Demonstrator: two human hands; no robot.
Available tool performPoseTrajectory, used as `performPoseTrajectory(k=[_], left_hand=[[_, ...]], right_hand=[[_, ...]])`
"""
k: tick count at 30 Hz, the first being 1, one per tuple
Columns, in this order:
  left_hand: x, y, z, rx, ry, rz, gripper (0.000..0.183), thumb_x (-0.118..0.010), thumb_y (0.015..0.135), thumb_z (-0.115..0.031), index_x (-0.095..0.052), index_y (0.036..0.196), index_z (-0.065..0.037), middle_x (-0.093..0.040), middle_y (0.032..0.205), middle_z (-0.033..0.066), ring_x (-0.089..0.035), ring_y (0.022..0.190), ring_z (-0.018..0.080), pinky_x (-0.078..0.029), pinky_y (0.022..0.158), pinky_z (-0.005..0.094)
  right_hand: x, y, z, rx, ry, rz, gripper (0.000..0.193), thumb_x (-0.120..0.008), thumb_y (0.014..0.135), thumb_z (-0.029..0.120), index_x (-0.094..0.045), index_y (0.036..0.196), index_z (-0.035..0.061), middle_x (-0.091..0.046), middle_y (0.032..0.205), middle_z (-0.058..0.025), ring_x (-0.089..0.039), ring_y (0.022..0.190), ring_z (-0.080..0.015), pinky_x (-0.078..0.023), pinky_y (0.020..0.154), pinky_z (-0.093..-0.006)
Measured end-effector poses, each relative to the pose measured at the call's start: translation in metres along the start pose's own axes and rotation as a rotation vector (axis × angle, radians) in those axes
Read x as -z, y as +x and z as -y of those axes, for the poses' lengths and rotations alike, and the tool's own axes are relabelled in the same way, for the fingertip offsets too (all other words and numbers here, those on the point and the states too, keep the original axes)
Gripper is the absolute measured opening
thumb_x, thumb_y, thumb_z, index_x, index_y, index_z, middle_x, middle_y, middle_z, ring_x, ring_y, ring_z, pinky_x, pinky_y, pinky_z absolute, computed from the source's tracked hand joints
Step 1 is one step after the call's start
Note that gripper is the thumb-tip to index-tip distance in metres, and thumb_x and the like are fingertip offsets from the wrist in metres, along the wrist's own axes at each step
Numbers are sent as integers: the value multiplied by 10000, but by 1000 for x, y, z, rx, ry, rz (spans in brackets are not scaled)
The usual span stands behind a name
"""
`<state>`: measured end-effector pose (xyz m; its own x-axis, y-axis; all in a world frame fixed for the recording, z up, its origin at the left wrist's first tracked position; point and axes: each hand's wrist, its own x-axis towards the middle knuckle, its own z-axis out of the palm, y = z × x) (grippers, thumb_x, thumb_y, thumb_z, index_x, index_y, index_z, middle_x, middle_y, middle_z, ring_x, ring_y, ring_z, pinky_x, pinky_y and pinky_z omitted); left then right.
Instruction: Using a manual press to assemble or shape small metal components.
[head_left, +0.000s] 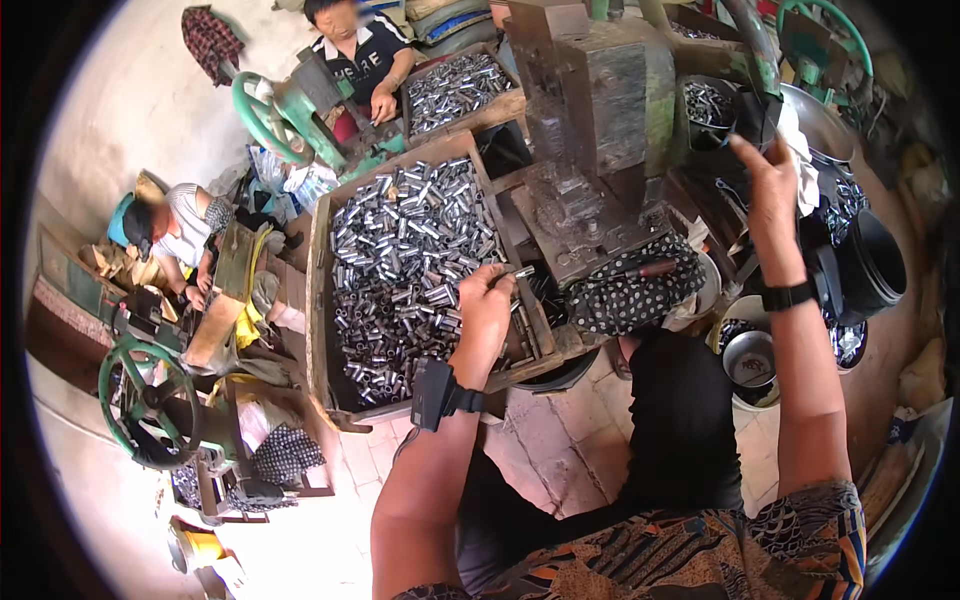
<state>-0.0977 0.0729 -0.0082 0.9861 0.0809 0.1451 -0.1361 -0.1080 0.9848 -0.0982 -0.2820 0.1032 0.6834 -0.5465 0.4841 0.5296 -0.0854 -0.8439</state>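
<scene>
My left hand (pixel 485 312) is over the right side of a wooden tray (pixel 318 290) heaped with short metal tubes (pixel 415 225). Its fingertips pinch one small metal tube (pixel 524 271), which sticks out to the right toward the press. My right hand (pixel 772 195) is raised at the right, thumb and fingers apart, just below the black lower end (pixel 762 118) of a green curved lever (pixel 755 45). Whether it touches that end is unclear. Between my hands is the dark, greasy metal press (pixel 585 200). A tool with a brown handle (pixel 655 268) lies on polka-dot cloth (pixel 635 295) in front of it.
Right of my knees is a bucket (pixel 765 305) holding a metal bowl (pixel 748 360); black buckets (pixel 885 255) stand farther right. A second tray (pixel 515 100) of metal parts lies beyond. One person (pixel 360 55) works at the back, another (pixel 190 230) at left near a green handwheel (pixel 150 400).
</scene>
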Motion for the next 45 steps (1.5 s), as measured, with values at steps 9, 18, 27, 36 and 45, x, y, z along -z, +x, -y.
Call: performPoseTrajectory(k=[9, 18, 27, 36, 45], left_hand=[[-40, 57, 6, -41, 41, 10, 119, -558, 804, 30, -630, 893, 65, -629, 781, 56, -554, 690, 115, -435, 650, 238], [-77, 95, 16, 94, -170, -115, 191, -572, 813, 1, -535, 1000, 9, -440, 573, -3, -295, 348, 60, -205, 320, 240], [-87, 86, -2, 273, -281, -100, 290, -542, 802, 50, -489, 1086, 62, -616, 799, 103, -334, 382, 68, -246, 352, 236], [-96, 101, 18, 84, -66, -77, 204, -612, 802, 3, -613, 983, 98, -623, 835, 90, -552, 738, 142, -430, 676, 264], [-99, 96, 5, 127, 9, 25, 185, -573, 828, -7, -602, 963, 116, -613, 829, 87, -533, 741, 133, -414, 673, 258]], right_hand=[[2, 23, -25, -62, -268, 152, 224, -741, 654, 39, -623, 844, 46, -617, 772, -5, -552, 691, -98, -445, 675, -250], [2, 66, 36, -46, -497, 366, 210, -705, 706, 159, -611, 862, 54, -605, 747, -16, -563, 689, -104, -439, 656, -251], [-22, 91, 92, 16, -391, 455, 172, -655, 717, 115, -611, 825, -11, -547, 633, -9, -512, 548, -124, -383, 493, -264], [1, 78, 25, 45, -357, 417, 248, -647, 733, 276, -584, 816, 51, -544, 646, -14, -512, 590, -103, -412, 576, -249], [-1, 37, 2, -68, -204, 214, 218, -665, 725, 239, -610, 781, 35, -571, 663, -10, -525, 635, -109, -411, 607, -264]])
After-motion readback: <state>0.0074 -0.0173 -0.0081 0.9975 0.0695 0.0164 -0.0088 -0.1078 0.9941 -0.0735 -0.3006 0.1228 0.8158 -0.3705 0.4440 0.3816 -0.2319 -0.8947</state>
